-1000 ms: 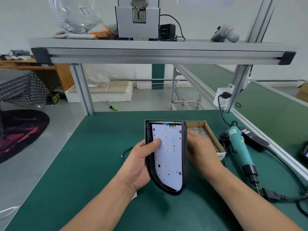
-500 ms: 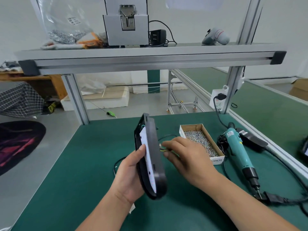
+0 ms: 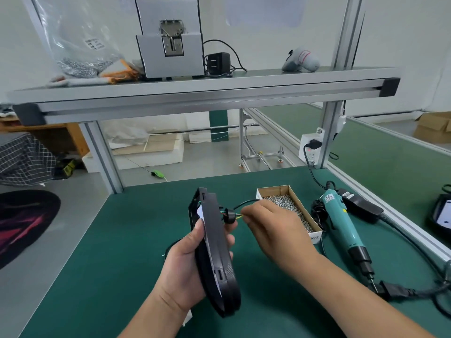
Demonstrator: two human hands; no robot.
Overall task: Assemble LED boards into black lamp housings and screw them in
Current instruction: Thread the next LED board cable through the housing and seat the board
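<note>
The right hand [image 3: 271,230] pinches the thin coloured wires [image 3: 238,217] just beside the black grommet [image 3: 228,215] at the rear of the lamp housing [image 3: 217,252]. Draw the wires straight through, without jerking, until the grommet seats in its hole. The left hand [image 3: 185,267] grips the housing on edge above the green table [image 3: 122,240], thumb against the LED board [image 3: 200,213]; firm thumb pressure prevents the board lifting. The screw box [image 3: 314,230] and electric screwdriver [image 3: 341,223] lie near, on the right.

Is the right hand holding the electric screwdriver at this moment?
No, the screwdriver lies on the table beside the screw box, while the right hand pinches the wires at the lamp housing.
</note>
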